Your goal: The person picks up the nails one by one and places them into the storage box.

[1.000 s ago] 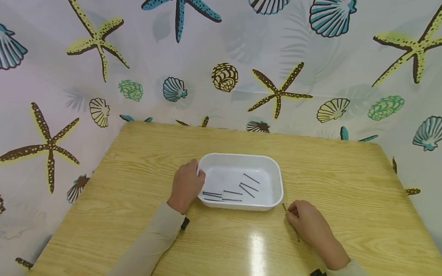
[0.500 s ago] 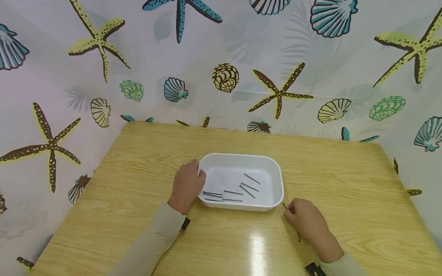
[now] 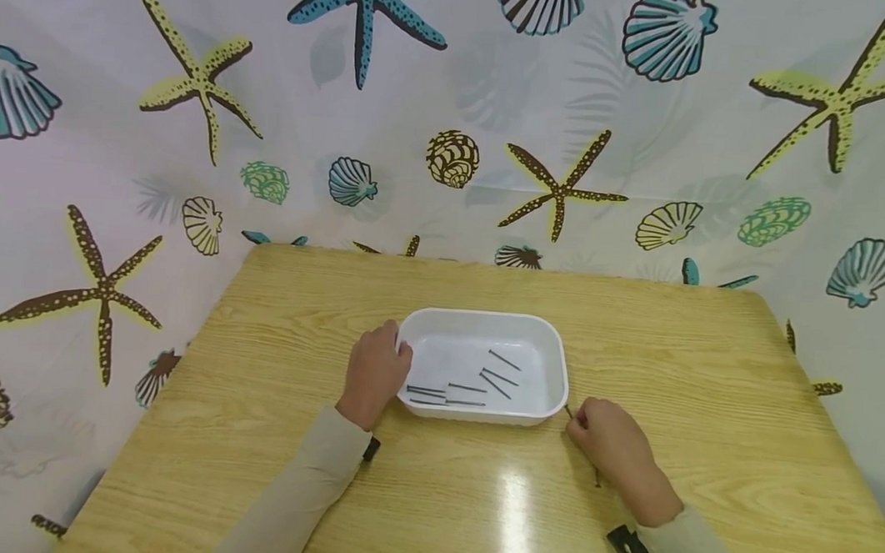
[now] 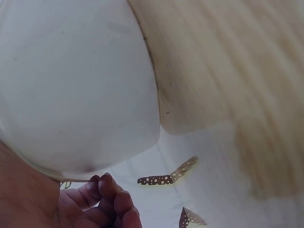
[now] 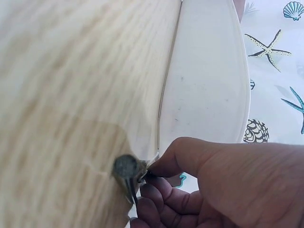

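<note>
A white plastic tray (image 3: 480, 416) rests on the wooden table, with several dark nails (image 3: 499, 384) lying in it. On its left end, my left hand (image 3: 376, 373) grips the rim, thumb over the edge; the left wrist view shows the fingers (image 4: 124, 202) curled at the rim. Just off the tray's front right corner, my right hand (image 3: 614, 440) pinches a nail (image 3: 570, 412) between thumb and fingertips, low over the table. A nail head (image 5: 126, 165) shows large in the right wrist view, beside the fingertips. The hand covers most of the nail in the head view.
The wood-grain table (image 3: 322, 287) reaches back to a hanging cloth (image 3: 407, 99) printed with starfish and shells, which also runs along both sides. Black straps or mounts (image 3: 627, 543) sit at the sleeve cuffs.
My right hand has shifted slightly left and away from me, and its fingers now cover more of the nail. My left hand and the tray have stayed in place.
</note>
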Action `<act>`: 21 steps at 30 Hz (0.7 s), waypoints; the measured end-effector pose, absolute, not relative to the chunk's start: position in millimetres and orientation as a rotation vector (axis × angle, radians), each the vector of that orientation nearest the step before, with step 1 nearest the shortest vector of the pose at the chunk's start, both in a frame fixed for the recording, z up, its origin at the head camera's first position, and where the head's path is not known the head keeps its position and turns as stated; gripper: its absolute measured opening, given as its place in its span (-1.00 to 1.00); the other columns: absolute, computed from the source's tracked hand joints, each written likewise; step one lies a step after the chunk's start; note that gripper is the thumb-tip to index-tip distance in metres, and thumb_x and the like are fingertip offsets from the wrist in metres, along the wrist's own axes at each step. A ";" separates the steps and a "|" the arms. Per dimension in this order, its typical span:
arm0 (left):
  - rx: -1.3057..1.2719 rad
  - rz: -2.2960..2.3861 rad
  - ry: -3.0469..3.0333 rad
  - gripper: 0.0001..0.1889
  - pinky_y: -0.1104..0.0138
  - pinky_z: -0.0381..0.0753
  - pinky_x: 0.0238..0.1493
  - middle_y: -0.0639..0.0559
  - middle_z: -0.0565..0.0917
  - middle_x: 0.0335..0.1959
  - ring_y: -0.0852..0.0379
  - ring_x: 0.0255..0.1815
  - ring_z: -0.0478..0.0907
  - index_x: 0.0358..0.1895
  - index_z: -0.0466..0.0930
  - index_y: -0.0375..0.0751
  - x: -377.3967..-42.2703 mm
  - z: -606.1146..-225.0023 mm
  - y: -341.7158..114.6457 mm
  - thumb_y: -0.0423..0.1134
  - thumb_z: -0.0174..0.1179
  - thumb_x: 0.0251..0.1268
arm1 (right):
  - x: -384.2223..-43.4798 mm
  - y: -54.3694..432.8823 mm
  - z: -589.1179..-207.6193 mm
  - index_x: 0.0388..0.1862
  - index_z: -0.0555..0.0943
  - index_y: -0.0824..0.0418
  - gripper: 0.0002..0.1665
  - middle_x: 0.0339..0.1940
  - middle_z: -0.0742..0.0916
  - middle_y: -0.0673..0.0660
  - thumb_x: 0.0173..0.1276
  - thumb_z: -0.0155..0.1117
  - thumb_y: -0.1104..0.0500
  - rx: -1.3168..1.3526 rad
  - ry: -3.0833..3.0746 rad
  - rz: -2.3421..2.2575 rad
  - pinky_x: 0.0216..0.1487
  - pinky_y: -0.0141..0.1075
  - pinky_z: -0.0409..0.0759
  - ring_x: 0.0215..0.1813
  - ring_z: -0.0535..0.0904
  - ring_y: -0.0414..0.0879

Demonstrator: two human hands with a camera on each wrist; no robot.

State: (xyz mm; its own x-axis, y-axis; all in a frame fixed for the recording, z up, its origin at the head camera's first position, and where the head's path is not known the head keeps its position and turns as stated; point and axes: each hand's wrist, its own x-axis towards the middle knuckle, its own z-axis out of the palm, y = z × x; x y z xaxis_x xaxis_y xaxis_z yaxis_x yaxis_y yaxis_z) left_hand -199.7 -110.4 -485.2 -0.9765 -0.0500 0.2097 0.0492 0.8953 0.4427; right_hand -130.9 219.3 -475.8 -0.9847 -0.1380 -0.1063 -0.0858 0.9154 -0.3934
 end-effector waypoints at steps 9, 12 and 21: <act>0.009 -0.674 -2.849 -0.82 0.20 0.41 -0.46 -0.06 0.53 -0.52 0.04 -0.50 0.45 -0.31 0.47 -0.25 -200.0 -485.3 -110.9 -0.18 0.05 0.24 | -132.0 219.5 -478.0 -0.41 0.58 0.27 -0.84 -0.50 0.60 0.05 0.13 0.21 0.17 -0.145 2.947 -0.588 -0.50 -0.24 0.43 -0.51 0.44 -0.13; 0.017 -0.663 -2.860 -0.81 0.21 0.42 -0.46 -0.05 0.53 -0.51 0.05 -0.49 0.46 -0.30 0.47 -0.25 -199.7 -484.8 -110.8 -0.17 0.05 0.25 | -132.5 219.8 -479.4 -0.40 0.58 0.27 -0.83 -0.49 0.61 0.05 0.12 0.21 0.16 -0.136 2.950 -0.588 -0.49 -0.23 0.44 -0.50 0.44 -0.12; 0.017 -0.679 -2.867 -0.81 0.22 0.43 -0.47 -0.06 0.54 -0.49 0.07 -0.49 0.46 -0.27 0.47 -0.25 -198.4 -484.4 -111.9 -0.17 0.06 0.25 | -132.6 217.7 -480.0 -0.48 0.58 0.24 -0.87 -0.55 0.57 0.03 0.09 0.21 0.18 -0.154 2.962 -0.554 -0.54 -0.26 0.38 -0.54 0.40 -0.13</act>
